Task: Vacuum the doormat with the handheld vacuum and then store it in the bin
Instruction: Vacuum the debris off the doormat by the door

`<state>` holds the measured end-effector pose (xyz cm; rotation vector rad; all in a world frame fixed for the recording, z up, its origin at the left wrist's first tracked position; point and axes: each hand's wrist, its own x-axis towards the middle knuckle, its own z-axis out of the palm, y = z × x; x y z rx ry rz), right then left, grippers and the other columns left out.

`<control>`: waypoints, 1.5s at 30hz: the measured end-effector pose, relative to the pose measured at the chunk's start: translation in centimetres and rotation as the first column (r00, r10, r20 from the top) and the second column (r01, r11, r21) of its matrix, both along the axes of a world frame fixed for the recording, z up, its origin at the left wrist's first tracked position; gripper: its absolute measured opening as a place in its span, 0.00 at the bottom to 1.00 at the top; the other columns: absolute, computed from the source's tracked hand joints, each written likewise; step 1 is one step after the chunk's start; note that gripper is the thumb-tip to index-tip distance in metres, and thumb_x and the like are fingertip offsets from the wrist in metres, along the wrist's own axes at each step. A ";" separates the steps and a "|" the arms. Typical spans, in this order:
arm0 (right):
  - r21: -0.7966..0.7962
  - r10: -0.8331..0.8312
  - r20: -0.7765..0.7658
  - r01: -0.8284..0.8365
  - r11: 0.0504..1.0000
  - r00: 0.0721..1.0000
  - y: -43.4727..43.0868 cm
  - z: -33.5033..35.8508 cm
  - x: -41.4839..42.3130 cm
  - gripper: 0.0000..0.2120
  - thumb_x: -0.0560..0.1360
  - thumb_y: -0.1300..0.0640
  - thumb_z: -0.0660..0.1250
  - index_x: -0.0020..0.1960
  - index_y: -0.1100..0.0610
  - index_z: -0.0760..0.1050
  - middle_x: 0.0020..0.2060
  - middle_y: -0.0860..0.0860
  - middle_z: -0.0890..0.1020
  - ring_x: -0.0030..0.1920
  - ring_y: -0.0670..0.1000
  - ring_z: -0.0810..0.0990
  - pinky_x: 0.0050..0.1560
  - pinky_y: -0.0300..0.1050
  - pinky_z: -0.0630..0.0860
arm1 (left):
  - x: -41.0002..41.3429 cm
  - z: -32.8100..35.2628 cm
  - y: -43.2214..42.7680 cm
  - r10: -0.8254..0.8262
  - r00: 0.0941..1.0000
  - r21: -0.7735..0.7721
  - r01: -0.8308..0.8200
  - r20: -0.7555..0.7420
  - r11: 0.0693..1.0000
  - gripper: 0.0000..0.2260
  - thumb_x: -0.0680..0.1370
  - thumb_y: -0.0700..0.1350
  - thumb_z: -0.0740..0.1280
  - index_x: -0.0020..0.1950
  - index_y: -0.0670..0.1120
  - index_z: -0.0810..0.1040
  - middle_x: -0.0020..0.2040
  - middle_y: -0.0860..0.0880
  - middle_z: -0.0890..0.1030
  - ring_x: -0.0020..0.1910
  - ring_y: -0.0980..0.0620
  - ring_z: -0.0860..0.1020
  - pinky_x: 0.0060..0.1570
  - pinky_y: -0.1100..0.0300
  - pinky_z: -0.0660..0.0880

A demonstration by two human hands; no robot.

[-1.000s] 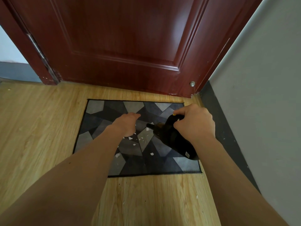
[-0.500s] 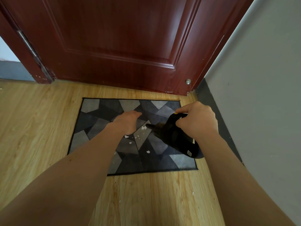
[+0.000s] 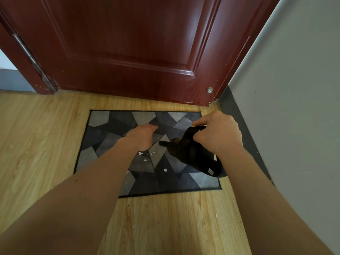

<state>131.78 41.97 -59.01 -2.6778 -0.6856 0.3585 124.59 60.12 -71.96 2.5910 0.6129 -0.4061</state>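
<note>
A grey and black patchwork doormat [image 3: 103, 137] lies on the wooden floor in front of a door. My right hand [image 3: 219, 134] grips the handle of a black handheld vacuum [image 3: 195, 153], whose nozzle points left and rests low over the mat's middle. My left hand [image 3: 142, 137] lies flat on the mat, palm down, fingers together, just left of the nozzle. Small white scraps [image 3: 145, 160] lie on the mat below my left hand. No bin is in view.
A dark red door [image 3: 128, 43] stands closed behind the mat, with a metal door stop [image 3: 209, 90] at its lower right. A grey wall [image 3: 294, 89] with a dark baseboard runs along the right. Light wood floor [image 3: 36, 135] stretches left and in front, with a few white specks.
The vacuum and my right hand have shifted slightly along the mat; fewer white scraps show near the nozzle. My left hand has stayed pressed on the mat.
</note>
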 end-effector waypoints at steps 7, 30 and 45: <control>0.005 -0.107 0.030 0.107 0.994 0.994 -1.9 0.0 0.7 0.17 0.69 0.59 0.67 0.56 0.45 0.80 0.50 0.50 0.83 0.46 0.55 0.81 0.46 0.50 0.81 | 0.9 -0.2 -1.1 -0.043 0.999 -0.038 0.044 0.016 0.998 0.31 0.75 0.34 0.62 0.76 0.47 0.57 0.75 0.44 0.61 0.73 0.44 0.63 0.71 0.50 0.63; -0.042 -0.214 -0.012 0.213 0.976 0.977 -5.2 0.5 0.7 0.18 0.68 0.61 0.66 0.53 0.43 0.81 0.50 0.48 0.83 0.46 0.54 0.81 0.46 0.51 0.82 | 3.6 -0.5 -4.1 -0.101 0.994 -0.109 0.106 0.052 0.988 0.29 0.77 0.38 0.62 0.76 0.47 0.57 0.76 0.45 0.60 0.72 0.44 0.63 0.71 0.50 0.63; -0.079 -0.272 0.041 0.274 0.958 0.962 -7.4 0.7 1.0 0.19 0.69 0.62 0.66 0.56 0.45 0.80 0.51 0.49 0.82 0.47 0.55 0.81 0.48 0.52 0.82 | 4.1 -0.5 -5.5 -0.099 0.994 -0.111 0.103 0.037 0.989 0.27 0.77 0.38 0.61 0.75 0.48 0.59 0.75 0.45 0.61 0.72 0.44 0.64 0.71 0.50 0.64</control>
